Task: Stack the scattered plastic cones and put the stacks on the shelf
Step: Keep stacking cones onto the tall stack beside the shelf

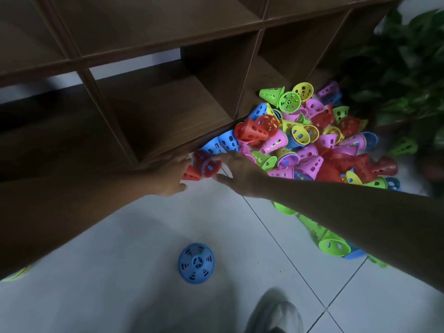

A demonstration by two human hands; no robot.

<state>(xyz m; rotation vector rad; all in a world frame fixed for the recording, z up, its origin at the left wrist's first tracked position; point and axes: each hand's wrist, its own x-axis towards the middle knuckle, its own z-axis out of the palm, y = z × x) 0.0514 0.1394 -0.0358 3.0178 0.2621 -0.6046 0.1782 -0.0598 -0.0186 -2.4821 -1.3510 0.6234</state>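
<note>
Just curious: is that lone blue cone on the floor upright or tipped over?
Upright: the blue cone stands on its wide rim, narrow end facing up.

Both hands (204, 173) around red cones (204, 165)

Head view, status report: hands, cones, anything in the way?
Left hand and right hand reaching either side of red cones; grip unclear. Cone pile unstacked by shelf. Lone blue cone near foot.
</note>
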